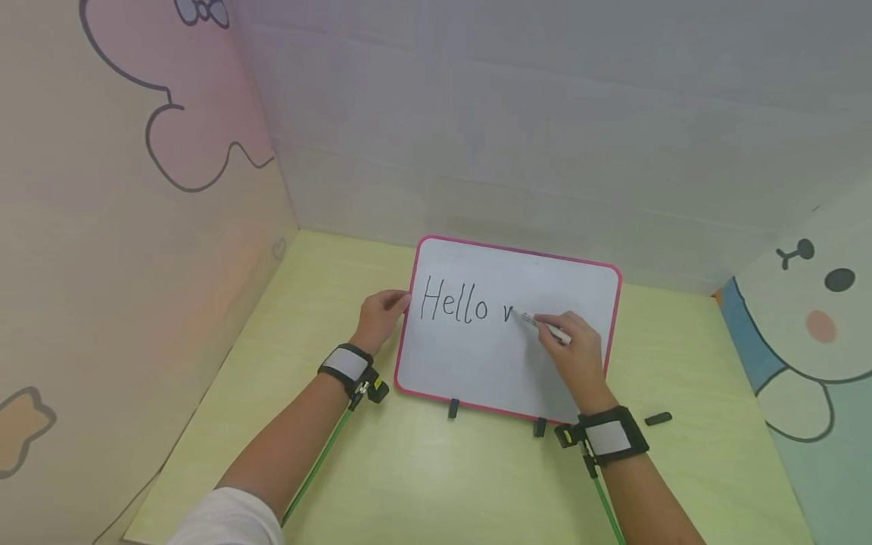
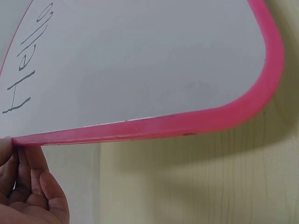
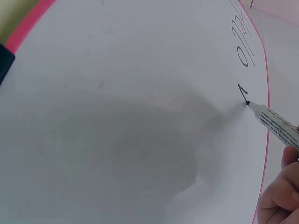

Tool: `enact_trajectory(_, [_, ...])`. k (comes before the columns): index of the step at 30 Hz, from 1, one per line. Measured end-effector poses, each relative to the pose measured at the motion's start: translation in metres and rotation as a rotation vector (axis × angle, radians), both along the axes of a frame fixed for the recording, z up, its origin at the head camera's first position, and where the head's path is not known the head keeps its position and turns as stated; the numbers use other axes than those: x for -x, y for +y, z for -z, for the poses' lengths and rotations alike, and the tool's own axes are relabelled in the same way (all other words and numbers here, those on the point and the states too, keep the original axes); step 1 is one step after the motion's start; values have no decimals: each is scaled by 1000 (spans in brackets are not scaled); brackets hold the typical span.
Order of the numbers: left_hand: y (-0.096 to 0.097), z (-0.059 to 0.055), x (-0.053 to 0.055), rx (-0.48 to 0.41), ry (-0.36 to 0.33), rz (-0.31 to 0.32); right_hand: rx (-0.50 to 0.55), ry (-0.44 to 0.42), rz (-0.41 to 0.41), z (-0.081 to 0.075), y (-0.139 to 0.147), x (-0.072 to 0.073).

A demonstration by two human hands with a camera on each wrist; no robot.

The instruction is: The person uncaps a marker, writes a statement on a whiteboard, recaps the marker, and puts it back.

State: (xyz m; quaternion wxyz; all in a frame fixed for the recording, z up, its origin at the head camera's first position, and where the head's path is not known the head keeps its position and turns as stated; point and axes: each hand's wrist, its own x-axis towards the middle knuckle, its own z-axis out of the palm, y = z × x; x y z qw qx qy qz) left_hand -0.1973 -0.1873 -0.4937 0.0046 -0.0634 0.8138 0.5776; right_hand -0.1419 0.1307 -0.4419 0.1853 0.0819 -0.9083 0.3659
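A whiteboard (image 1: 470, 356) with a pink frame stands tilted on the table, with "Hello" and the strokes of another letter in black on it. My left hand (image 1: 378, 318) pinches the board's left edge, thumb in front and fingers behind, as the left wrist view shows near the pink rim (image 2: 154, 127). In my right hand (image 1: 577, 352) is a white marker (image 1: 555, 331), gripped between thumb and fingers. The marker's black tip touches the board at the end of the fresh stroke, seen beside the marker barrel (image 3: 275, 123) in the right wrist view.
Two small black feet (image 1: 453, 409) sit at the board's lower edge. A black marker cap (image 1: 658, 418) lies on the pale wood table (image 1: 422, 484), right of the board. Walls with cartoon drawings stand left and right, and a pale wall (image 1: 518, 136) rises behind.
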Motion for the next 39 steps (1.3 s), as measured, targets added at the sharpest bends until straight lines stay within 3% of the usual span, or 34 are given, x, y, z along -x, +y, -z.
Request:
enact_trajectory(14, [-2, 6, 4, -8, 19, 17, 22, 4, 6, 2, 6, -2])
enact_trajectory(31, [-2, 5, 2, -6, 33, 20, 11, -56, 13, 2, 8, -8])
enact_trajectory(39, [0, 1, 0, -11, 3, 7, 18, -64, 7, 3, 8, -8])
